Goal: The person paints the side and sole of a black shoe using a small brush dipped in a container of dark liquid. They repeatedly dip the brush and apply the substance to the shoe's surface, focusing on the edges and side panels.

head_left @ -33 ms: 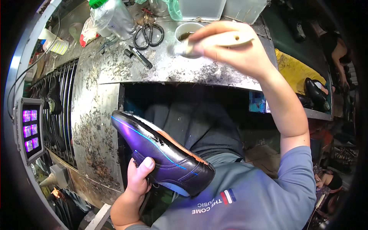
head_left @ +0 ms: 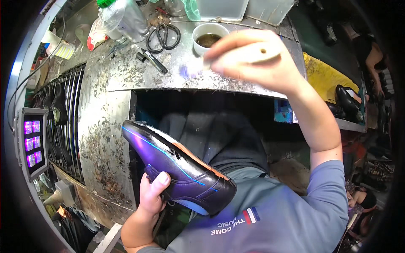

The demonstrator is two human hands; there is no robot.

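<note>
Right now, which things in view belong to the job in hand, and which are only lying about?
In the job:
black shoe, held by the left hand
pale-handled brush, blurred, in the right hand
white cup, probably, close by

Apparently just lying about:
marker
black-handled scissors
green-lidded jar
yellow cloth

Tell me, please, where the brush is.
In the head view, the brush is upper right of centre, in the right hand over the bench, near the white cup.

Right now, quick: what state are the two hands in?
Left hand: closed on the black shoe, most fingers hidden.
Right hand: closed on a pale-handled brush, its bristle end blurred.
</note>
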